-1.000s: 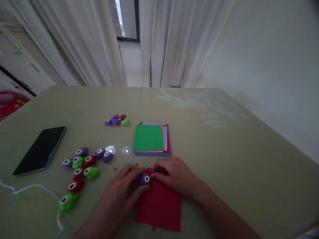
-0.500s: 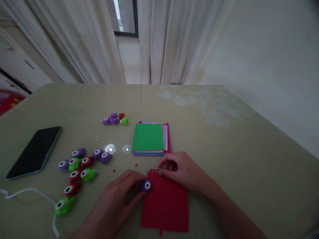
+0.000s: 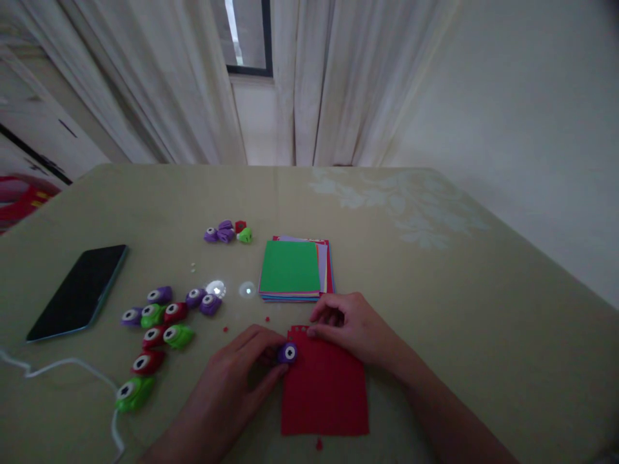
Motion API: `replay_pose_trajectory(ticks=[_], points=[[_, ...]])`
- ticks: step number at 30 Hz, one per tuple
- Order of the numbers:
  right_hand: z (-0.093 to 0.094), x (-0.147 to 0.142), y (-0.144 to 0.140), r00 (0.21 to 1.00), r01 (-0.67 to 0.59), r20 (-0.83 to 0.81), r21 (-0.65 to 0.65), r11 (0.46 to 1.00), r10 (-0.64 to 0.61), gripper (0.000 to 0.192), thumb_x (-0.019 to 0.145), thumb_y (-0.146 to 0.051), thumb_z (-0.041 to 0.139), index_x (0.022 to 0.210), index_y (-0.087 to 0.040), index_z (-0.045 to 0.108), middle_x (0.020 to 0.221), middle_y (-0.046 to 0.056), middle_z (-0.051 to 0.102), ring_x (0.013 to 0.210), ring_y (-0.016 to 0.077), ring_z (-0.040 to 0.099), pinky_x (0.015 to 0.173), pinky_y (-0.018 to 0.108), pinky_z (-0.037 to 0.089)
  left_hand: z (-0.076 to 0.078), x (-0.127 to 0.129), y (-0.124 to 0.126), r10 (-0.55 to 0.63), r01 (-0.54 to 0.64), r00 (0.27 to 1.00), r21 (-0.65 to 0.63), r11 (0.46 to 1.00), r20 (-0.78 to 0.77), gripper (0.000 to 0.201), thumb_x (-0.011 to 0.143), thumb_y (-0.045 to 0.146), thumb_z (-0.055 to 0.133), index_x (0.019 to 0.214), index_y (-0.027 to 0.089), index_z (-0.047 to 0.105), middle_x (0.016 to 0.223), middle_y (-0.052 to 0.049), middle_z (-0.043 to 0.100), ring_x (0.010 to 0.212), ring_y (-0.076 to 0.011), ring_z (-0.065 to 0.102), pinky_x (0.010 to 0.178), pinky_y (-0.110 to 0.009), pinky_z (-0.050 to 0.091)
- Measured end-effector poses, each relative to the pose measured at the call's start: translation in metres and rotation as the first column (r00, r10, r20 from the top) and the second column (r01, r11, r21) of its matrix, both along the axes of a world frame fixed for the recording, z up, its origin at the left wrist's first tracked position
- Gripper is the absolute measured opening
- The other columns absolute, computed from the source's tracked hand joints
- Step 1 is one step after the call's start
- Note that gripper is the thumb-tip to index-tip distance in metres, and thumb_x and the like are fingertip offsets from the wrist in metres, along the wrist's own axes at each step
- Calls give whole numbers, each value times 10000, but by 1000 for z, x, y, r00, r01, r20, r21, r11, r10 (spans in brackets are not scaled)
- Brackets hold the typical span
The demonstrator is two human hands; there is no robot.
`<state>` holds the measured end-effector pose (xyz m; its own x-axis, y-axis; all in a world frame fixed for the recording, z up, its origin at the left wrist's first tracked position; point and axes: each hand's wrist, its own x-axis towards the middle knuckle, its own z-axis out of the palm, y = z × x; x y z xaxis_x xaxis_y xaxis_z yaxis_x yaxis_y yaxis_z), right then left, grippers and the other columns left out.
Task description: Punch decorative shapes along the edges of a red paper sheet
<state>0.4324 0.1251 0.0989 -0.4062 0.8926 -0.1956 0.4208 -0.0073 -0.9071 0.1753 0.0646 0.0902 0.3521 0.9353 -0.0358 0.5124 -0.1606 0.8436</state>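
Note:
My left hand (image 3: 242,383) pinches a small purple craft punch (image 3: 288,353) with a white ring and a dark shape at its centre. That punch sits at the upper left edge of a red sheet of paper (image 3: 326,393), and how far the edge goes into it is hidden. Along the paper's top edge runs a row of small cut-outs. My right hand (image 3: 353,325) closes thumb and fingers on this top edge, right of the cut-outs. A tiny red paper piece (image 3: 319,444) lies just below the sheet.
Several purple, green and red punches (image 3: 155,335) lie to the left, beside a white cable (image 3: 72,368) and a dark phone (image 3: 80,293). Ahead are a stack of coloured paper (image 3: 290,267) and a smaller group of punches (image 3: 225,232). Red bits (image 3: 267,319) dot the table.
The red sheet has shifted slightly away from me, and the red piece below it now lies apart from its edge. Both hands keep their hold. The view has turned slightly left.

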Motion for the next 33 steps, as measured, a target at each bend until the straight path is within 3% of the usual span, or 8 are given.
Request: replay_pose_trajectory(ticks=[7, 14, 21, 33], points=[[-2, -2, 4, 999, 32, -6, 54, 998, -32, 164, 854, -313, 874, 867, -191, 766, 743, 2, 727, 696, 161, 647, 647, 259, 470, -3, -1, 9, 17, -15, 1000, 73, 997, -25, 145, 955, 253, 740, 1083, 300, 789, 1018, -30, 779, 881, -239, 737, 795, -327, 579], [-12, -4, 13, 995, 32, 85, 253, 967, -55, 129, 878, -261, 878, 898, -180, 779, 784, 8, 758, 704, 161, 666, 677, 255, 472, -8, -2, 21, 6, -3, 1000, 148, 989, -17, 159, 961, 287, 714, 1106, 276, 778, 1021, -22, 782, 875, -216, 736, 797, -319, 583], [-14, -6, 14, 990, -8, 133, 358, 934, -43, 129, 881, -212, 889, 911, -172, 771, 811, 12, 766, 721, 160, 678, 687, 244, 469, -11, -3, 24, -10, 7, 1000, 190, 982, 16, 167, 931, 266, 743, 1095, 259, 776, 986, -17, 785, 856, -206, 747, 787, -319, 594], [-16, -7, 13, 982, -31, 184, 410, 912, -49, 139, 886, -234, 893, 928, -171, 776, 838, 25, 781, 735, 169, 688, 707, 254, 471, -11, -4, 25, -17, 13, 1000, 171, 985, 20, 178, 922, 276, 763, 1095, 238, 777, 992, -36, 792, 868, -216, 755, 792, -339, 601]])
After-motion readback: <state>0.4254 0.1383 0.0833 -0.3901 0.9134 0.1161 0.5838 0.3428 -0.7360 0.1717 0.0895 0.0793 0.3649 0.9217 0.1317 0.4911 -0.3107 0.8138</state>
